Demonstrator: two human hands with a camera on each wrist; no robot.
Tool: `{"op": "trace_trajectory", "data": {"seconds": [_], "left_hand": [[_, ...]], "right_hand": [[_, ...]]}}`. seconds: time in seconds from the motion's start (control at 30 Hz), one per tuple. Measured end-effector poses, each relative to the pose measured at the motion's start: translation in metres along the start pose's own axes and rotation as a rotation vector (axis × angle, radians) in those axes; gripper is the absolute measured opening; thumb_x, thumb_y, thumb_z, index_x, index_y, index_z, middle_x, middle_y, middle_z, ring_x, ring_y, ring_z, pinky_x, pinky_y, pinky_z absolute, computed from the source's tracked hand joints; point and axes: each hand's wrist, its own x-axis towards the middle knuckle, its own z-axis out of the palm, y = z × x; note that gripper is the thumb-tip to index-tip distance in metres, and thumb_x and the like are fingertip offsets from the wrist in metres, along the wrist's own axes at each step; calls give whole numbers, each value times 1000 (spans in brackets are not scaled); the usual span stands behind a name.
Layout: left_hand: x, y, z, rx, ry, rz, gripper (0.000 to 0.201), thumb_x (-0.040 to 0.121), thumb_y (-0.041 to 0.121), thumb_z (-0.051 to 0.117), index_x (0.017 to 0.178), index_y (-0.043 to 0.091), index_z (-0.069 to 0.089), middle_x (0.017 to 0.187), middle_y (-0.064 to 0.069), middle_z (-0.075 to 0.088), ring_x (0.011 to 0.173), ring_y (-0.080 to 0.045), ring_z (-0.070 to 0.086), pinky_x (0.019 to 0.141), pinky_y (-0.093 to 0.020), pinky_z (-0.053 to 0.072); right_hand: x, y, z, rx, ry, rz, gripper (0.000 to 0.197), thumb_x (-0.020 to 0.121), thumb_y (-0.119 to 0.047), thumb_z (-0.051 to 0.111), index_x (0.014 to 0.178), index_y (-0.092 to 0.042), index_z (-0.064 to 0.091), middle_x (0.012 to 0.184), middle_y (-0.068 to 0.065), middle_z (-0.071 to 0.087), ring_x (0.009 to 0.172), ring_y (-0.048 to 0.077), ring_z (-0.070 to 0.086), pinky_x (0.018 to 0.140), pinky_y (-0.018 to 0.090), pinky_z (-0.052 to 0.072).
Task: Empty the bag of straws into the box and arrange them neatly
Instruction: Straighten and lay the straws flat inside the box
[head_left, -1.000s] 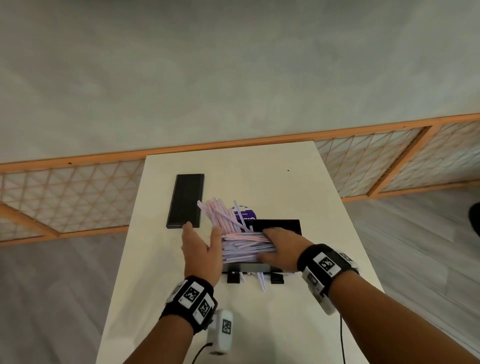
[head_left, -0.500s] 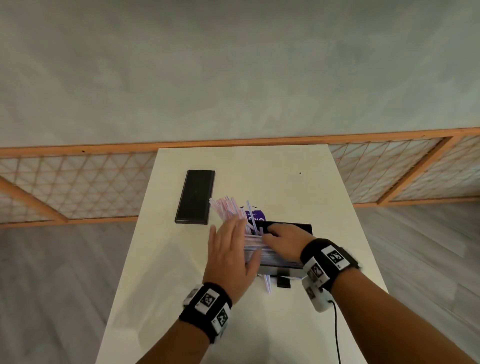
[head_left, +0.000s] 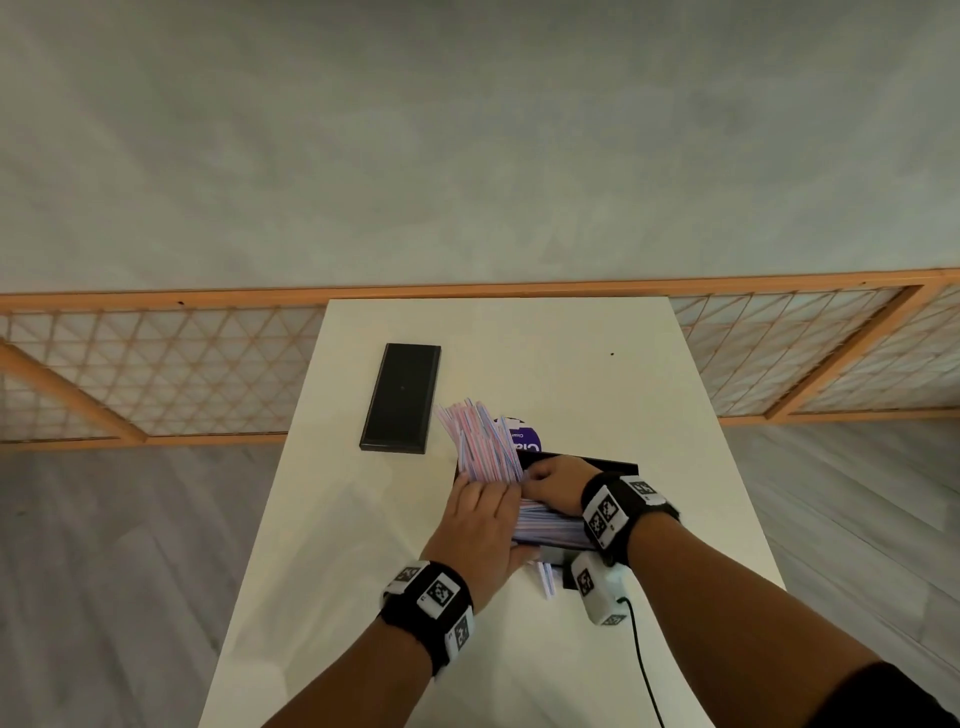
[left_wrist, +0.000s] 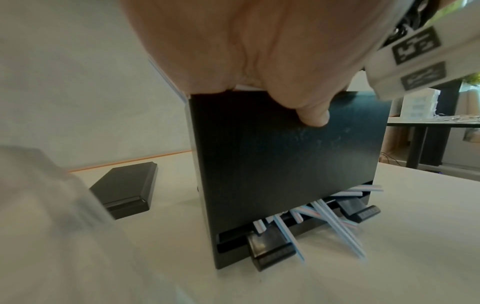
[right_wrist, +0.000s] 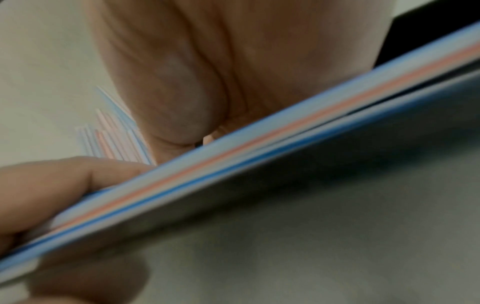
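A black box (head_left: 582, 462) stands on the white table, packed with pink, blue and white straws (head_left: 548, 527). A loose bundle of straws (head_left: 478, 441) sticks up out of its left end and leans back-left. My left hand (head_left: 480, 525) lies flat over the box's left end with straight fingers, its thumb on the black front wall (left_wrist: 285, 164). My right hand (head_left: 553, 480) curls over the straws at the base of the bundle, and the straws (right_wrist: 233, 164) run between its thumb and palm. A few straws (left_wrist: 324, 218) poke out of the bottom slot. The purple-labelled bag (head_left: 525, 441) lies behind the box.
The box's black lid (head_left: 400, 397) lies flat at the back left of the table (head_left: 571, 353). A wrist camera (head_left: 595, 587) and its cable (head_left: 641, 660) hang at the front right. A wooden lattice screen (head_left: 156, 374) runs behind the table.
My left hand has moved right, from beside the box onto its left end. My right hand has slid left along the straws and curled at the bundle's base.
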Motion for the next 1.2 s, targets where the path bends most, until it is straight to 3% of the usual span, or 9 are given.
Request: {"op": "trace_trajectory", "data": {"seconds": [0.07,0.3,0.47,0.6,0.7,0.83,0.93,1.07,1.2], "left_hand": [[-1,0,1,13,9,2,72,87,71,38,135,20,53,120,1,60,112,-21,55,119,-44,33],[-2,0,4,8,21,4,73,88,69,41,137,17,52,124,0,59,114,-23,54,119,-47,33],[-1,0,4,9,19,0,75,86,71,40,137,17,52,124,0,59,116,-22,55,119,-46,34],[0,-2,5,17,24,14,78,86,73,38,138,17,52,125,-1,59,117,-23,55,119,-47,35],[0,-1,7,17,31,7,79,85,74,38,138,17,53,125,-2,61,116,-23,57,117,-47,37],[0,-1,9,10,33,10,81,86,72,44,139,13,54,126,-4,60,117,-25,55,117,-50,37],[0,-2,8,6,21,5,81,86,73,44,142,14,50,131,-3,58,122,-25,52,119,-48,33],[-1,0,-1,-42,19,6,73,84,70,46,137,20,55,132,-4,60,127,-26,53,117,-45,38],[-5,-5,-6,-206,33,3,75,86,64,56,149,26,42,147,3,45,142,-19,34,122,-42,30]], "right_hand": [[1,1,0,-12,10,-19,25,95,-39,64,75,-25,65,75,-7,61,75,12,55,75,25,43],[-29,2,5,-118,292,-189,28,102,-35,51,87,-13,60,84,5,68,81,26,60,74,35,46],[-69,-2,-21,-45,515,-414,20,105,-30,52,92,-18,60,72,-9,54,67,17,49,63,32,37],[-96,-24,-57,-104,611,-587,18,107,-29,47,89,-27,49,71,-12,48,66,14,46,62,33,42],[-101,-35,-73,-263,577,-596,21,108,-32,42,100,-20,56,83,-4,57,73,20,53,66,36,45],[-86,-37,-57,-470,372,-495,28,109,-36,37,104,-15,54,92,6,61,80,27,56,72,41,46],[-66,-32,-33,-472,232,-417,21,108,-31,40,101,-15,52,96,8,60,84,28,56,72,37,42],[-47,-18,-9,-448,183,-357,12,102,-20,43,100,-14,53,101,10,64,89,30,60,73,36,41],[-38,1,-2,-447,176,-276,14,102,-20,40,99,-17,53,103,9,64,90,30,60,75,36,43]]}}
